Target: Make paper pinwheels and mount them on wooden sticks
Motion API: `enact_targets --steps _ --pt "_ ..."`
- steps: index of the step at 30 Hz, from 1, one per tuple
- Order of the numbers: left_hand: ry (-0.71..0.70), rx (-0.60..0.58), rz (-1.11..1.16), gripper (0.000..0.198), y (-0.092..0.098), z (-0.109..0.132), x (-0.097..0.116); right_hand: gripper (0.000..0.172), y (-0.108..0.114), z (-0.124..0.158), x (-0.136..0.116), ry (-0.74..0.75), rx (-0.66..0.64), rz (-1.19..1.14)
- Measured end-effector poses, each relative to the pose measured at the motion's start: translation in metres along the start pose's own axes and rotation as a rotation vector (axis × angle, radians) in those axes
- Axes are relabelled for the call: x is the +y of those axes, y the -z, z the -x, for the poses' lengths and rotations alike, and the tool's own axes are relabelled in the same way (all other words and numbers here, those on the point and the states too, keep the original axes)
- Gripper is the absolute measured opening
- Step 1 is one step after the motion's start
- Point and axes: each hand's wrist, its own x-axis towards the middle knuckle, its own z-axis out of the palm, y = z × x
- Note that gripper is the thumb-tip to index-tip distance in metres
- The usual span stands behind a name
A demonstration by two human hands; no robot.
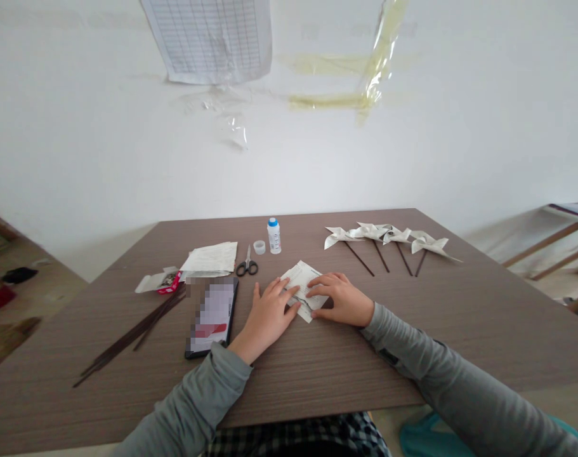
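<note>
Partly beneath left fingers [274,289] and right fingers [321,290] lies paper [301,274]

Soft indoor light, glare on glossy tape [377,81].

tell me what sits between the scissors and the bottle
A small translucent cup stands between the scissors and the bottle, as the head view shows.

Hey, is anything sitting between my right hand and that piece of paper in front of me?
Nothing visible: the right hand has its fingers on the paper. The left hand touches it from the opposite side; the scissors lie apart, farther left.
</note>
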Motion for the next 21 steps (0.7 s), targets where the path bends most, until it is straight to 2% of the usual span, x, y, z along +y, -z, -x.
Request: enact_targets --steps 12,21 --pt "0.010 -0.027 0.022 0.048 0.0050 -0.0008 0.0006 0.034 0.0008 -0.0006 -0.0050 -0.019 0.021 0.019" --pt "-0.025 0.014 0.019 0.047 0.0030 0.0005 -0.0027 0.032 0.0010 -0.0023 -0.0067 -0.040 0.015 -0.006"
